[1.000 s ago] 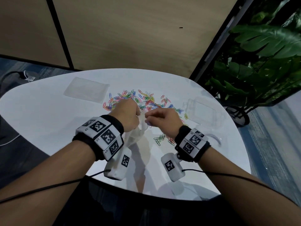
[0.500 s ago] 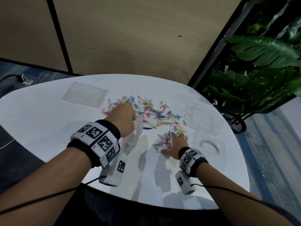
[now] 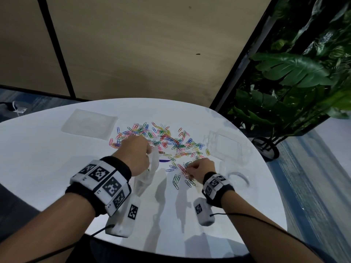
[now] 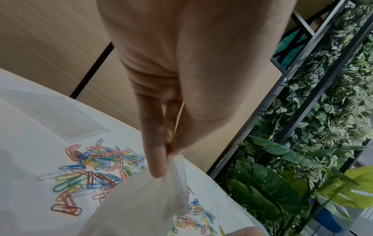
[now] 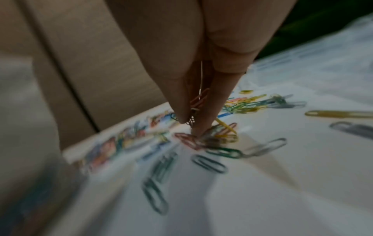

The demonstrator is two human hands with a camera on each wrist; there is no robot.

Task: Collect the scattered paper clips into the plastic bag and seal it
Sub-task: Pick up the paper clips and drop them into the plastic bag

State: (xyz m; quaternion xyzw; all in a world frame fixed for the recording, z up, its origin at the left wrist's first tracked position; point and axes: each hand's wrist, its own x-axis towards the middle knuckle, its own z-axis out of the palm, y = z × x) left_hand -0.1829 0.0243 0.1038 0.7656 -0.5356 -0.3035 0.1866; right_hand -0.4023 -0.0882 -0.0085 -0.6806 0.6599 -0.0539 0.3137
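Note:
Colourful paper clips (image 3: 163, 138) lie scattered across the middle of the white table (image 3: 47, 160). My left hand (image 3: 136, 154) pinches the top edge of a clear plastic bag (image 3: 150, 171) and holds it hanging above the table; in the left wrist view the bag (image 4: 141, 201) hangs from the fingertips (image 4: 157, 164). My right hand (image 3: 197, 168) is down at the near edge of the clip pile, fingers bunched. In the right wrist view its fingertips (image 5: 203, 126) pinch a few paper clips (image 5: 198, 99), with more clips (image 5: 214, 140) under them.
A flat clear bag (image 3: 89, 124) lies at the back left of the table. A clear plastic box (image 3: 228, 147) and its lid (image 3: 238, 177) sit to the right. Large green plants (image 3: 296, 82) stand past the table's right edge. A wooden panel wall (image 3: 133, 44) is behind.
My right hand left the bag, dropped flat onto the clips at the right, and now has its fingers bunched on a few. The left hand kept holding the bag.

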